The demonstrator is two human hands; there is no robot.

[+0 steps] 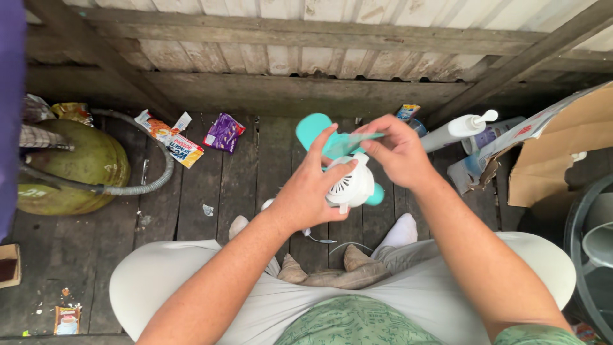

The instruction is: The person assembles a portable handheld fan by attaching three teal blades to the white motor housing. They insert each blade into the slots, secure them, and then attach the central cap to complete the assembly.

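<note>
The left hand [306,195] clasps the white fan motor [350,184]; the right hand [399,150] pinches a teal blade [341,144], seated on the hub yet bare of any guard.

White fan motor [350,184], teal blades [314,130], green gas cylinder [83,167].

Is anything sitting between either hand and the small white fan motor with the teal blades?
Nothing visible does. The left hand already grips the white plastic fan motor housing, and the right hand pinches a teal plastic blade right above it.
</note>
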